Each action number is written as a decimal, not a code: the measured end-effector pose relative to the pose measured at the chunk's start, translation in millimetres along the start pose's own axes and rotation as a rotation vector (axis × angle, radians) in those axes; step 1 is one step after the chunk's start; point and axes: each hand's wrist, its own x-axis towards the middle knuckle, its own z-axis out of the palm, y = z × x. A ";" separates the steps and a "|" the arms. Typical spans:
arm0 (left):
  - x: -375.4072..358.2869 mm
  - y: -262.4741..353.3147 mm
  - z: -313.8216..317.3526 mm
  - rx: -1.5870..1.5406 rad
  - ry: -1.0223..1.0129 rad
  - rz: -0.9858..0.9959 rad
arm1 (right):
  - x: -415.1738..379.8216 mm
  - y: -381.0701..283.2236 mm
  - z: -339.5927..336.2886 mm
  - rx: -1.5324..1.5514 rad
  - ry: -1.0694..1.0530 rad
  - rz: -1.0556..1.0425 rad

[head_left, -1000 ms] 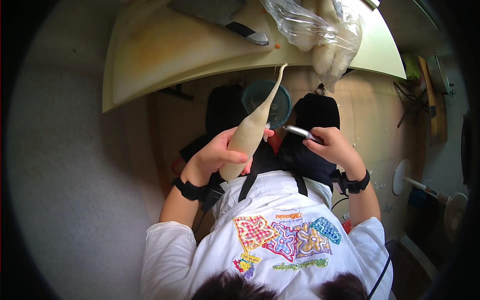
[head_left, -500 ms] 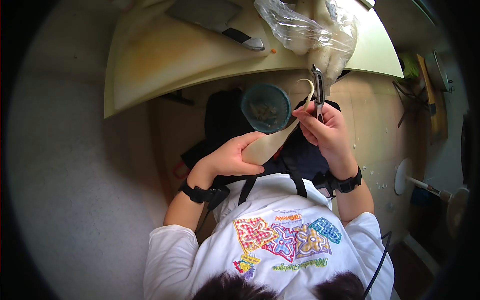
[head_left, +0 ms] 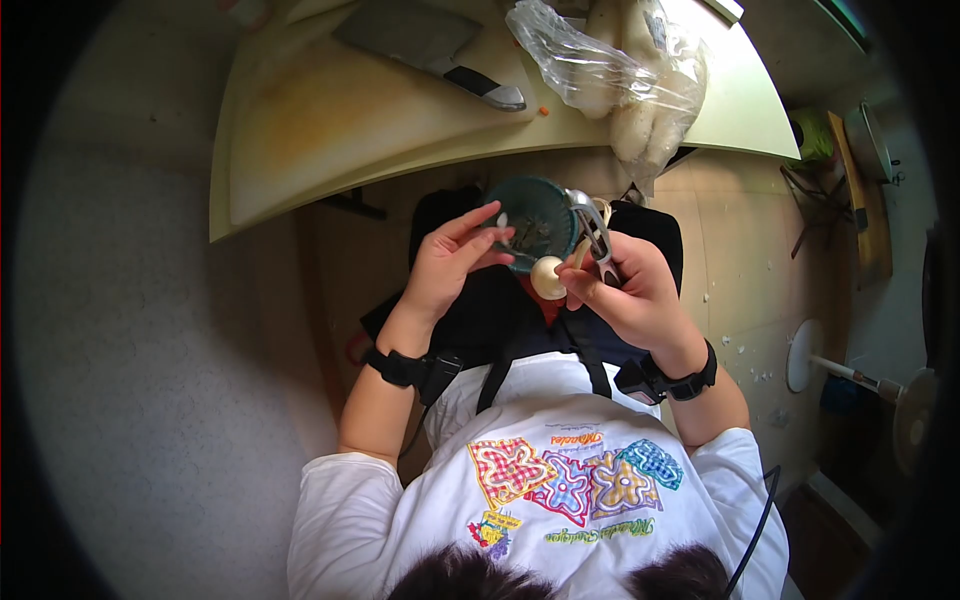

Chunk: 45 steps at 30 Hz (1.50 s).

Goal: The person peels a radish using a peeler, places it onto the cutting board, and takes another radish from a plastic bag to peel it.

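My right hand (head_left: 640,290) is closed around a peeler (head_left: 592,228) and also grips a peeled white radish (head_left: 547,278), whose rounded pale end faces up toward me. A thin root tail curls up beside the peeler. To the left, my left hand (head_left: 450,258) has its fingers apart over the near side of a teal basket (head_left: 535,262). A small white scrap (head_left: 502,220) shows just by its fingertips, against the basket. Inside the basket lie pale peelings, partly hidden by my hands and the peeler.
On the table (head_left: 420,165) ahead, a cleaver (head_left: 485,88) rests on a stained cutting board (head_left: 290,110). A clear plastic bag (head_left: 575,60) covers several white radishes (head_left: 632,130) at the table's edge. White scraps (head_left: 762,376) dot the floor at right, near a white fan (head_left: 800,355).
My left hand has let go of the radish and moved up and forward to the basket, fingers spreading. The right hand has lowered slightly, turning the radish's rounded end toward me.
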 end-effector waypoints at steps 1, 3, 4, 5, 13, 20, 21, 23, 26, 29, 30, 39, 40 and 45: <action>2.1 -1.0 -2.7 0.090 0.127 0.008 | -0.4 0.9 -0.2 0.000 -0.001 0.000; 1.2 -3.4 -3.3 0.188 0.200 0.022 | -0.1 4.1 -1.1 -0.020 0.020 0.052; 0.7 -3.9 -2.5 0.286 0.271 0.034 | 0.5 4.4 -1.6 -0.020 0.018 0.050; 0.0 -4.5 -1.5 0.286 0.272 0.035 | 0.4 4.8 -2.0 -0.006 0.021 0.056; -19.0 22.5 43.9 0.984 -0.005 0.468 | -0.3 10.5 -4.2 0.020 0.004 0.094; -27.1 13.3 64.6 0.475 -0.252 0.371 | 2.4 -1.4 -0.8 0.086 -0.011 0.164; -28.0 10.4 67.4 0.236 -0.309 0.154 | 3.4 -1.4 -1.7 0.094 -0.021 0.193; -25.5 6.3 69.6 0.278 -0.281 0.241 | 2.6 8.5 -1.4 0.076 -0.027 0.195; -25.4 5.6 68.3 0.280 -0.275 0.179 | 5.5 10.3 1.4 0.080 -0.012 0.219; -27.5 4.0 69.8 0.253 -0.277 0.143 | 6.7 17.5 1.7 0.095 0.009 0.249; -26.9 3.9 67.6 0.261 -0.274 0.171 | 6.8 20.6 2.3 0.089 0.003 0.257; -41.8 22.4 58.1 0.286 -0.105 0.081 | -12.6 34.8 -6.2 -0.212 -0.002 0.141; -42.2 22.7 55.9 0.282 -0.090 0.083 | -15.4 33.5 -6.2 -0.299 -0.003 0.117; -44.1 18.2 54.5 0.324 -0.066 0.102 | -18.8 33.1 2.8 -0.502 0.040 -0.062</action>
